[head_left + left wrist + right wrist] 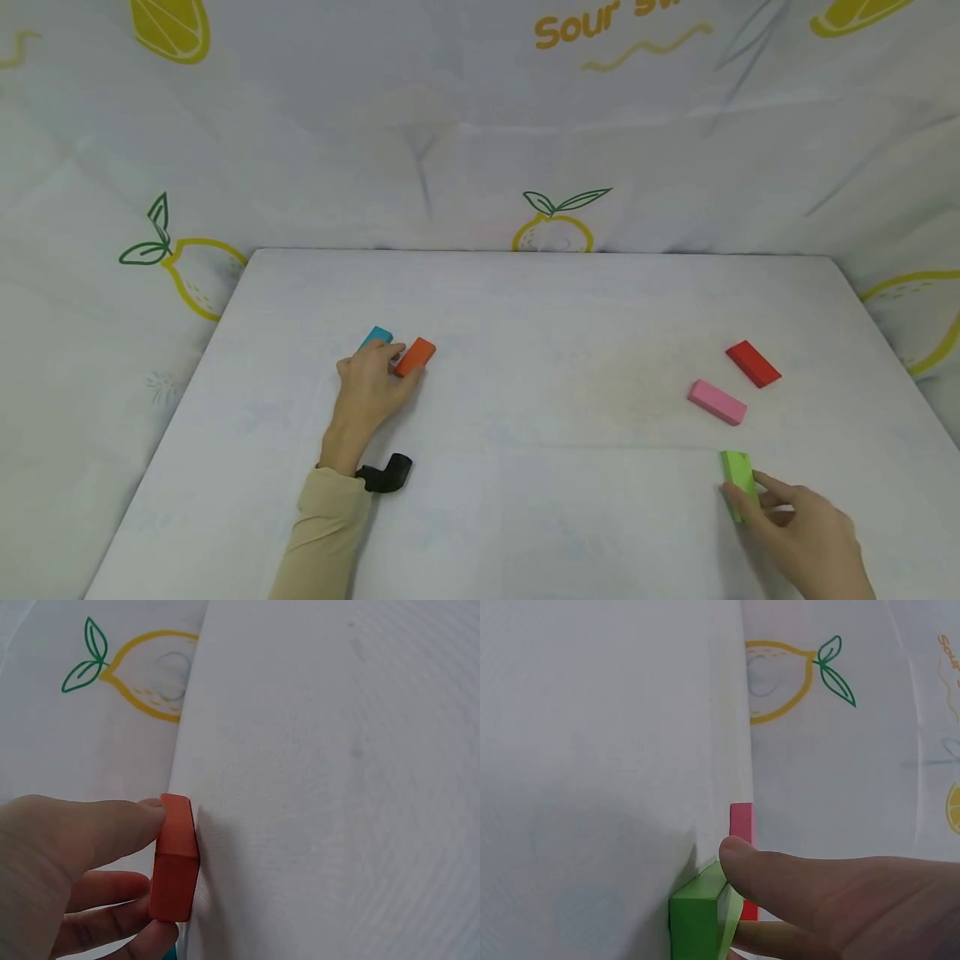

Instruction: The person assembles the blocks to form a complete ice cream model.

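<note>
On the left of the white table, my left hand [366,393] pinches an orange block [418,355] between thumb and fingers. A blue block [378,334] lies just beyond those fingers, partly covered by them. In the left wrist view the thumb presses one side of the orange block [177,859], with fingertips at its other side. At the near right, my right hand [813,533] holds a lime green block [738,473], thumb on one long side and fingers on the other. The right wrist view shows the thumb against the green block [693,924].
A pink block [717,402] lies beyond the green one, and a red block [753,364] lies slightly farther back. The white table [525,350] meets a lemon-printed cloth [465,183] at its back and sides. A black strap piece [386,475] sticks out from the left wrist.
</note>
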`<state>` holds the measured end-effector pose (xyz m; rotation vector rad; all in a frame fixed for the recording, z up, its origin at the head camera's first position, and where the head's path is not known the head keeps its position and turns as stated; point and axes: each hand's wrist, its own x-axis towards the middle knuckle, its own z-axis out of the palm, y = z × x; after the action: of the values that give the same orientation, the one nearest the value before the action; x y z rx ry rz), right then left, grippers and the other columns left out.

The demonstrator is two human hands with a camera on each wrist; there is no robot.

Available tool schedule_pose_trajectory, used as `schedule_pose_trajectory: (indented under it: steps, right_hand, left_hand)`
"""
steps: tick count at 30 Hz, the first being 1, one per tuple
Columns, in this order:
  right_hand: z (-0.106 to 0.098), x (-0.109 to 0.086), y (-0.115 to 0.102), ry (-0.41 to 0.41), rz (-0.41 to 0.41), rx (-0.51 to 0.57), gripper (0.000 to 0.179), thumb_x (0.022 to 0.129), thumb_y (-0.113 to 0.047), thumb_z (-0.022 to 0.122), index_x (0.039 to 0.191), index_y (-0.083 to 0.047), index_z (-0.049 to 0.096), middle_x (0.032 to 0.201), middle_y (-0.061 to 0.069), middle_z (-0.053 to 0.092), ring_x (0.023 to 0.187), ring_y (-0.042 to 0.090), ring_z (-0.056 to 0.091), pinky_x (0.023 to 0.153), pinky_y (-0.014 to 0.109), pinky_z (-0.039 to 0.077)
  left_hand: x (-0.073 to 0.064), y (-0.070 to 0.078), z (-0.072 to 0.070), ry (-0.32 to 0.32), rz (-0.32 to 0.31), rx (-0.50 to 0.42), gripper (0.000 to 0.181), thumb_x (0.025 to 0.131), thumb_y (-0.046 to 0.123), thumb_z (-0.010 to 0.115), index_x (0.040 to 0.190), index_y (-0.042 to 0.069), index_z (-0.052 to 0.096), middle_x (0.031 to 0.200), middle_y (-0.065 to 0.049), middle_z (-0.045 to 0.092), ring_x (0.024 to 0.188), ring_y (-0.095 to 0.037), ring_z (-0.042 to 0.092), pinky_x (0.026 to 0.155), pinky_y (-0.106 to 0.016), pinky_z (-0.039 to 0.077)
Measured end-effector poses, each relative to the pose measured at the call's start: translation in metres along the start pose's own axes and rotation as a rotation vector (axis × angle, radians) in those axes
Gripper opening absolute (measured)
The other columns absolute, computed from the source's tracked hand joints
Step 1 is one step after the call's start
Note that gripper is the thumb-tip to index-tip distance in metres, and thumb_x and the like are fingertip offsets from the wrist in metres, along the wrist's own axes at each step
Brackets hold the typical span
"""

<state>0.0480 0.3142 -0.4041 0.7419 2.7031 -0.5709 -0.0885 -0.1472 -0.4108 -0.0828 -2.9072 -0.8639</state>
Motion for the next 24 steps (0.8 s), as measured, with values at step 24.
schedule_pose_trajectory:
  steps: [24]
  right_hand:
    - [0.01, -0.012, -0.055, -0.036, -0.187, 0.073, 0.076, 0.083, -0.049, 0.082, 0.128, 0.011, 0.065, 0.08, 0.008, 0.075, 0.074, 0.016, 0.068, 0.06, 0.025, 0.048]
  left_hand:
    - [0.001, 0.001, 0.009, -0.022, 0.061, -0.065, 0.034, 0.086, 0.009, 0.078, 0.113, -0.01, 0.072, 0.099, -0.022, 0.071, 0.083, -0.028, 0.062, 0.075, -0.04, 0.056]
